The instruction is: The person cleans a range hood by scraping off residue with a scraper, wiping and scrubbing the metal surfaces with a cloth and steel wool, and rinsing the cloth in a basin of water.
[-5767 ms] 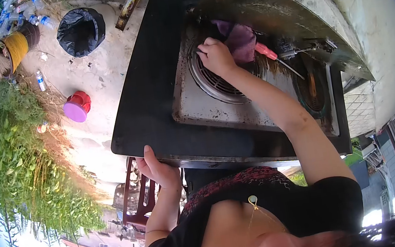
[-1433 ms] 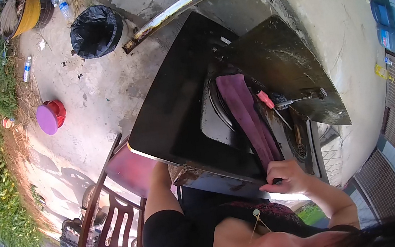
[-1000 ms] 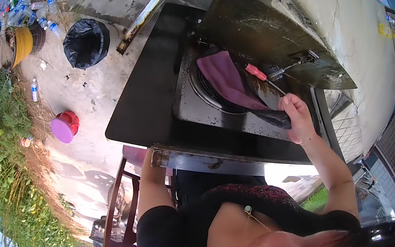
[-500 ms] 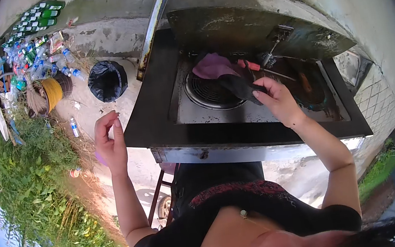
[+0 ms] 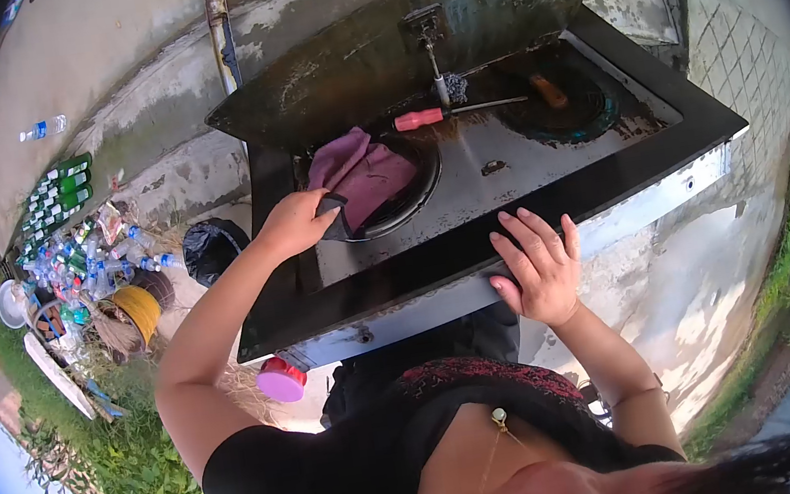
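My left hand (image 5: 296,223) is closed on a piece of dark cloth (image 5: 336,213) at the left side of the stove. The dark cloth touches a crumpled purple cloth (image 5: 376,181) draped over the left burner; I cannot tell whether the two are joined. Fingers spread, my right hand (image 5: 542,269) lies on the black front edge of the gas stove (image 5: 400,282) and holds nothing. A screwdriver (image 5: 421,119) with a pinkish-red handle rests across the rear middle of the stove. Beside it is a grey scouring ball (image 5: 456,88). Brown grime covers the right burner area (image 5: 558,113).
The stove's dark lid (image 5: 349,61) stands raised at the back, with a metal support rod (image 5: 434,59). A black-lined bin (image 5: 214,250) is on the ground at left. Beyond are plastic bottles (image 5: 100,268), green bottles (image 5: 60,198) and a yellow container (image 5: 137,314).
The dark cloth has passed from my right hand to my left, which has come onto the stove. My right hand has opened onto the front edge. My view has shifted right.
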Tool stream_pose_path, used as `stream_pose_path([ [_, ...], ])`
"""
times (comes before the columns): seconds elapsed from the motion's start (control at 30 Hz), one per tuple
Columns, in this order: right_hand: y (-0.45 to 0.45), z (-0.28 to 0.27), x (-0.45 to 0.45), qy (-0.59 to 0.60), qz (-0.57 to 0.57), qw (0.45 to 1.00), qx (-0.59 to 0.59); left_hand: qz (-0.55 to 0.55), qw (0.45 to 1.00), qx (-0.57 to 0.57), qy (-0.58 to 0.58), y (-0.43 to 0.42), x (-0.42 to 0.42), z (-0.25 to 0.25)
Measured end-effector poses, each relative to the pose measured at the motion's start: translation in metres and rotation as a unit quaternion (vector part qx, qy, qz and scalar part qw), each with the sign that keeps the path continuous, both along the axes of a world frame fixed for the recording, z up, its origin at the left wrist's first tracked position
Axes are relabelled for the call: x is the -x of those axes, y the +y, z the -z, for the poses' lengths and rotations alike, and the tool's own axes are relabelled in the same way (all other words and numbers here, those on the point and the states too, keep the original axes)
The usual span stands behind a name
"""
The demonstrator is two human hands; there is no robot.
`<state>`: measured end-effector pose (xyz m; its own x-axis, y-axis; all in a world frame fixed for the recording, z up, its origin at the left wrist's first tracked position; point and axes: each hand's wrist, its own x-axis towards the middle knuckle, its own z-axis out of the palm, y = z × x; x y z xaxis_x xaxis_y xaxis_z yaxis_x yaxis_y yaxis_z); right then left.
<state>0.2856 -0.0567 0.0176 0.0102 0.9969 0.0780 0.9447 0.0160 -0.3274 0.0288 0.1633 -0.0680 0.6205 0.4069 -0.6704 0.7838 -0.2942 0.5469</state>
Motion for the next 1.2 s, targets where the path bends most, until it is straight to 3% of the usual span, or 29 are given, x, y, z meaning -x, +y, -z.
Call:
stream_pose_path([
  [0.03, -0.005, 0.007, 0.001, -0.007, -0.005, 0.999, -0.054, 0.02, 0.998, 0.059, 0.016, -0.003, -0.006, -0.004],
  [0.17, -0.009, 0.022, 0.004, 0.02, 0.012, 0.987, -0.157, 0.103, 0.976, 0.116, -0.154, -0.032, 0.007, 0.043],
  [0.23, -0.007, 0.025, 0.006, 0.027, 0.025, 0.977, -0.211, 0.118, 0.964, 0.155, -0.18, -0.038, 0.002, 0.051],
  [0.33, -0.004, 0.029, 0.007, 0.024, 0.025, 0.959, -0.282, 0.254, 0.938, 0.061, -0.226, -0.032, 0.0, 0.055],
  [0.43, -0.002, 0.032, 0.012, 0.027, 0.046, 0.946, -0.319, 0.317, 0.942, -0.006, -0.113, -0.029, 0.002, 0.041],
  [0.47, -0.005, 0.035, 0.016, 0.03, 0.074, 0.943, -0.322, 0.325, 0.929, 0.008, -0.178, -0.021, 0.014, 0.056],
  [0.57, -0.005, 0.037, 0.044, 0.011, 0.162, 0.93, -0.331, 0.331, 0.93, -0.015, -0.158, -0.017, 0.023, 0.052],
  [0.67, -0.005, 0.045, 0.078, 0.024, 0.157, 0.925, -0.346, 0.305, 0.919, -0.023, -0.248, -0.016, 0.028, 0.065],
  [0.77, -0.006, 0.049, 0.08, 0.042, 0.167, 0.92, -0.351, 0.288, 0.922, -0.032, -0.259, -0.018, 0.01, 0.081],
  [0.9, -0.008, 0.049, 0.081, 0.042, 0.19, 0.921, -0.338, 0.245, 0.89, -0.071, -0.379, -0.021, -0.038, 0.121],
  [0.97, -0.006, 0.049, 0.082, 0.039, 0.197, 0.918, -0.342, 0.215, 0.894, -0.075, -0.386, -0.018, -0.071, 0.136],
  [1.03, -0.005, 0.049, 0.082, 0.037, 0.198, 0.918, -0.342, 0.207, 0.904, -0.157, -0.34, -0.01, -0.103, 0.161],
  [1.07, -0.006, 0.048, 0.082, 0.034, 0.198, 0.919, -0.339, 0.16, 0.896, -0.165, -0.379, -0.009, -0.111, 0.169],
  [1.17, -0.004, 0.048, 0.08, 0.033, 0.198, 0.917, -0.344, 0.116, 0.903, -0.14, -0.389, -0.015, -0.108, 0.179],
  [1.2, -0.005, 0.049, 0.081, 0.037, 0.203, 0.915, -0.346, 0.121, 0.926, -0.08, -0.347, -0.017, -0.098, 0.168],
])
